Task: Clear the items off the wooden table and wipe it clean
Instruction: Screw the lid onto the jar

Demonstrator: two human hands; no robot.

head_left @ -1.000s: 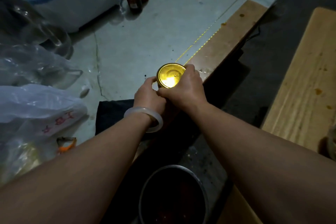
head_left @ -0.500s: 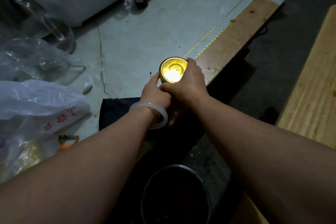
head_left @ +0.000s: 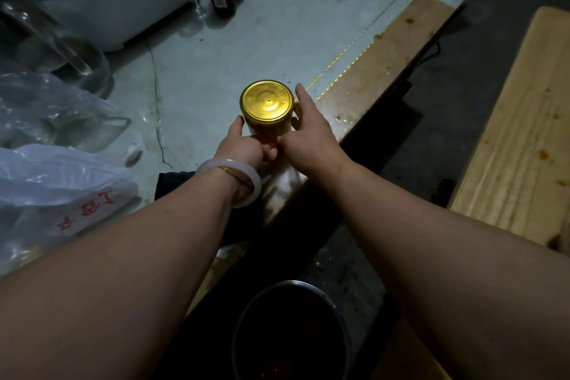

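Gold-lidded jar (head_left: 266,108) stands near the table's (head_left: 308,25) right edge; left hand (head_left: 246,148) grips its base to steady it, right hand (head_left: 308,130) rests spread against its side.

We have both forearms bare, with no sleeves showing up to the frame's edge. Just behind our left hand (head_left: 246,148), a thick, milky-white bangle (head_left: 243,182) circles the wrist, and a thin gold bracelet (head_left: 234,174) lies against it. Our right hand (head_left: 308,136) carries nothing at its wrist.
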